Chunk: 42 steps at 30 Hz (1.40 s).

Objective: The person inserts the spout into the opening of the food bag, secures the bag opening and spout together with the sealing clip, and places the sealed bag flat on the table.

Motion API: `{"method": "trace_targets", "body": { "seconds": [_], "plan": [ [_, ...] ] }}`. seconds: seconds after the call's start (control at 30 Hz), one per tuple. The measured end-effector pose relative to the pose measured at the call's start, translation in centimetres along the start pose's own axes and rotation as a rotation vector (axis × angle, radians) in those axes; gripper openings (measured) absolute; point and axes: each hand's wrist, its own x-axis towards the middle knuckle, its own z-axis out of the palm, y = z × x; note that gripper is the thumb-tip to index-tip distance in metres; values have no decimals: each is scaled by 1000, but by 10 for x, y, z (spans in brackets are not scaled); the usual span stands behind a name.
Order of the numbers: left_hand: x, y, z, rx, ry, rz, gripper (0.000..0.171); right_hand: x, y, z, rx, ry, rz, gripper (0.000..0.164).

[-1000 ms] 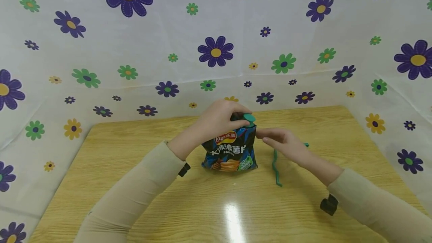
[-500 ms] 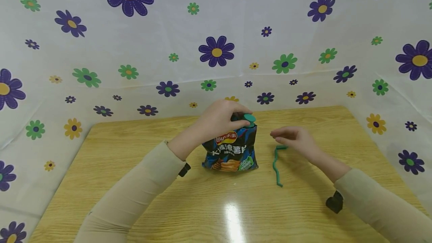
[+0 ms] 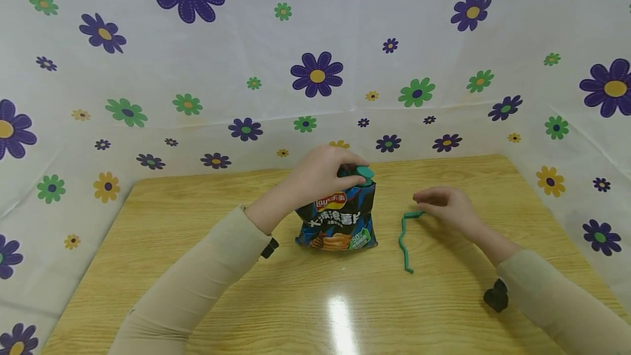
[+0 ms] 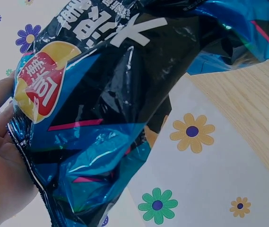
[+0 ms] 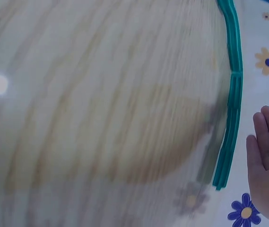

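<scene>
My left hand [image 3: 322, 171] grips the top edge of a black and blue Lay's chip bag [image 3: 340, 221], which stands on the table. A round teal disc [image 3: 365, 172] sits at the bag's top right corner, beside my thumb and fingertips. In the left wrist view the bag [image 4: 110, 94] fills the middle, with the hand [image 4: 4, 175] along its crimped edge. My right hand [image 3: 451, 207] hovers to the right, fingers relaxed and holding nothing. Below it a thin, bent green plastic strip [image 3: 403, 242] lies on the table; the hand hides its far end.
The wooden table [image 3: 207, 289] has a bright light reflection near its front. A white cloth with printed flowers [image 3: 315, 26] hangs behind and at both sides. A black wrist camera [image 3: 496, 295] sits under the right sleeve.
My right hand has moved away from the bag's right edge, going rightward over the green strip and uncovering more of its bend. The left hand and bag have stayed put.
</scene>
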Motion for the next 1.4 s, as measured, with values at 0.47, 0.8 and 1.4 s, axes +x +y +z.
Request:
{"method": "trace_targets", "body": {
  "seconds": [0.47, 0.8, 1.4],
  "plan": [
    [1, -1, 0, -5, 1, -3, 35, -13, 13, -10, -107, 37, -3, 32],
    [1, 1, 0, -7, -2, -6, 34, -5, 10, -1, -142, -18, -31, 32],
    [1, 0, 0, 0, -2, -23, 34, 18, 8, 17, -240, -113, -161, 28]
  ]
}}
